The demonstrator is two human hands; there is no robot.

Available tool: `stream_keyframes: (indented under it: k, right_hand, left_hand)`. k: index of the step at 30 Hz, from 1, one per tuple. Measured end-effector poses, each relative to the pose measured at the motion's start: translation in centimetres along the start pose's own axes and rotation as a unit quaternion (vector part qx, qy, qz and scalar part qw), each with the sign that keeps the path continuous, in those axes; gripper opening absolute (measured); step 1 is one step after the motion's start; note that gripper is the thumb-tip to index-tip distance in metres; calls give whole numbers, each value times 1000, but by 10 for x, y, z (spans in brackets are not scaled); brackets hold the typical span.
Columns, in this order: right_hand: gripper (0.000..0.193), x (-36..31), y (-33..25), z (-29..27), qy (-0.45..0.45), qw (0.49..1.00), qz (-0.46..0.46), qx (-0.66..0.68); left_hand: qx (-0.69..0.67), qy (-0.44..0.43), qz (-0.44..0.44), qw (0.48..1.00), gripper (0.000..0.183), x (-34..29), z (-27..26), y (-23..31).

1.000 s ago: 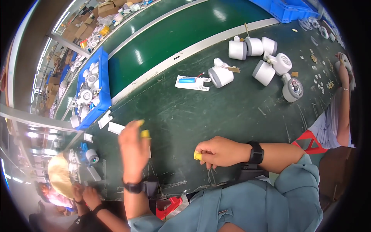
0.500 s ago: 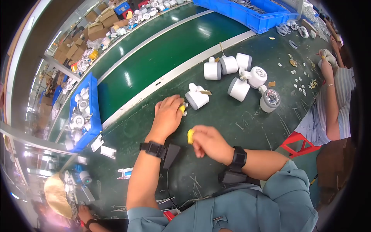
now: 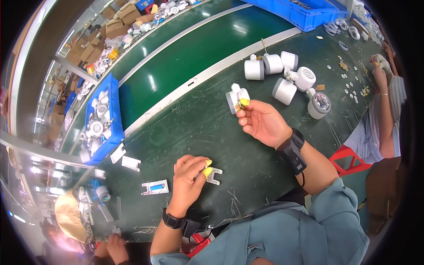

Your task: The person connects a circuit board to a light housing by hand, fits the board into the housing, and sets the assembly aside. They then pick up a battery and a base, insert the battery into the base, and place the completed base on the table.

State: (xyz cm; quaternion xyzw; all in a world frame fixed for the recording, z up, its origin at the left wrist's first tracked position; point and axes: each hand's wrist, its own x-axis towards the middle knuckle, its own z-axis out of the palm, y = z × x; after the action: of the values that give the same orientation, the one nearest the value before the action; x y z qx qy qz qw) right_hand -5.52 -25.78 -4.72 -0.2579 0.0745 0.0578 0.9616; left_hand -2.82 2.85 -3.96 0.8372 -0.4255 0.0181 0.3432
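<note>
My left hand (image 3: 187, 180) is closed in a pinch just above the table, yellow covers on its thumb and a fingertip. Between them sits a white plastic bracket (image 3: 215, 176) with a forked end. Farther off and to the right, my right hand (image 3: 265, 123) reaches to a white cylindrical housing (image 3: 231, 102) with a grey rim, lying on its side. Its yellow-covered fingertip and thumb close on a small tan board (image 3: 239, 107) with thin wires at the housing's side. The fingers partly hide the board.
Several similar white housings (image 3: 283, 91) stand and lie at the far right. A white tray piece with a blue cell (image 3: 155, 187) lies left of my left hand. Blue crates (image 3: 115, 128) flank the green conveyor (image 3: 190, 66). A co-worker's arm (image 3: 385, 110) is at right.
My left hand has moved toward me, away from the housing, with the bracket in it. My right hand has moved away from me to the housing and closed on the small tan board.
</note>
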Motion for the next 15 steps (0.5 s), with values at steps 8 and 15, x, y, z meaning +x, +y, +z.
stream_keyframes:
  k: [8,15]
  right_hand:
    - [20,-36,69,23,-8,935,119,-333]
    - [16,-40,84,33,-75,874,123,-464]
  left_hand:
    - [-238,-23,-95,966,24,-13,3,0]
    - [-337,-43,-219,915,27,-31,12,-8]
